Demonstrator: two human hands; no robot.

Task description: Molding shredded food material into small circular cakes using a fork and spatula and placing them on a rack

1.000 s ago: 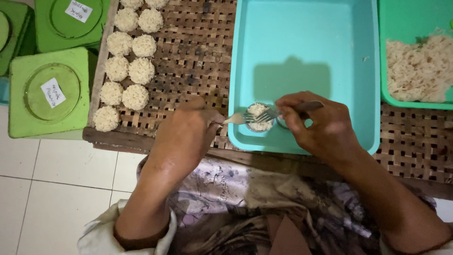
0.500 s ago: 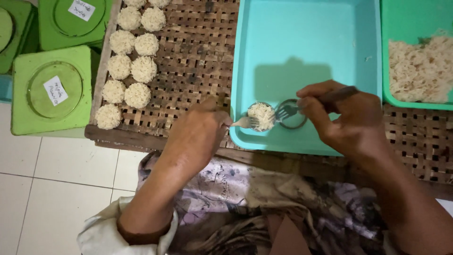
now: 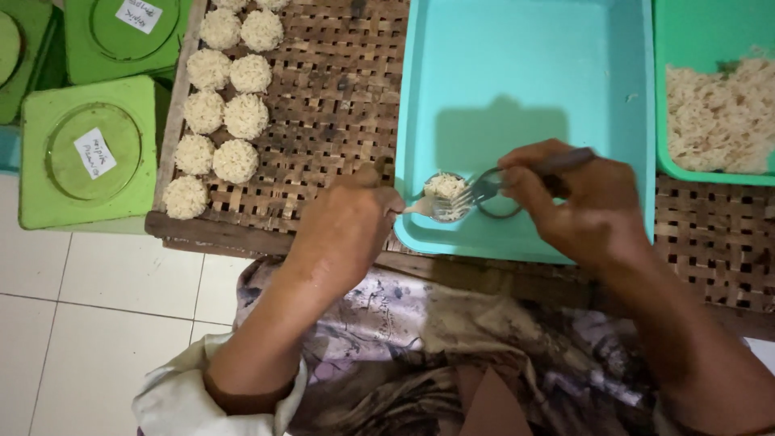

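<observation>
A small round clump of pale noodles (image 3: 444,187) sits at the near edge of a turquoise tray (image 3: 525,73). My left hand (image 3: 343,230) grips a metal utensil (image 3: 421,207) whose tip touches the clump's left side. My right hand (image 3: 585,202) holds a dark-handled fork (image 3: 484,190), its tines against the clump's right side. A thin metal ring (image 3: 498,211) lies on the tray just right of the clump, under the fork.
Two rows of finished noodle rounds (image 3: 234,117) lie on a woven bamboo mat (image 3: 339,97) to the left. A green tray of loose noodles (image 3: 722,113) stands at the right. Green lidded boxes (image 3: 89,153) sit on the white tiled floor (image 3: 81,323).
My right hand has drawn back to the right off the clump, uncovering the metal ring. My left hand stayed at the clump's left side.
</observation>
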